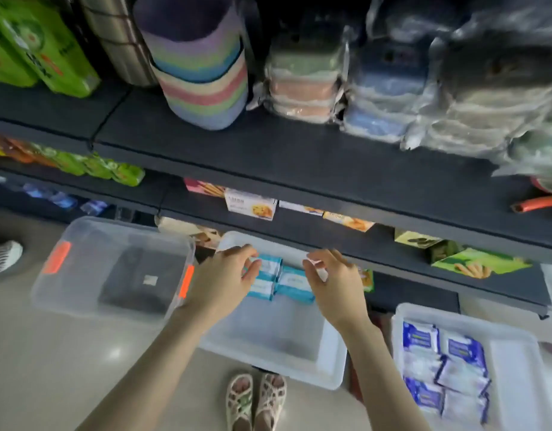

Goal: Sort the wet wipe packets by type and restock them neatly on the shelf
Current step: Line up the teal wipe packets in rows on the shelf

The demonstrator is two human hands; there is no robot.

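A person's left hand [225, 275] and right hand [334, 284] reach down into a shallow white plastic tray [268, 362] on the floor in front of a dark shop shelf [299, 157]. Four teal-and-white wet wipe packets [292, 286] lie flat in a tight block at the far end of the tray, directly between the two hands. The left hand's curled thumb and fingers pinch the block's far-left packet by its edge. The right hand hovers just right of the block with its fingers curled and thumb and forefinger close together; motion blur hides whether they hold anything.

Well to the right of the right hand, a second white plastic tray [511, 353] holds blue-and-white wet wipe packets [442, 362] laid in rows. Just left of the left hand stands a clear lidded plastic box [113, 265] with orange tags. Beyond both hands, cream biscuit boxes [250, 208] line a lower shelf, and a stack of pastel striped bowls [203, 73] sits on the shelf above. Below the wrists, a pair of cream woven sandals [256, 399] is visible on the pale floor.
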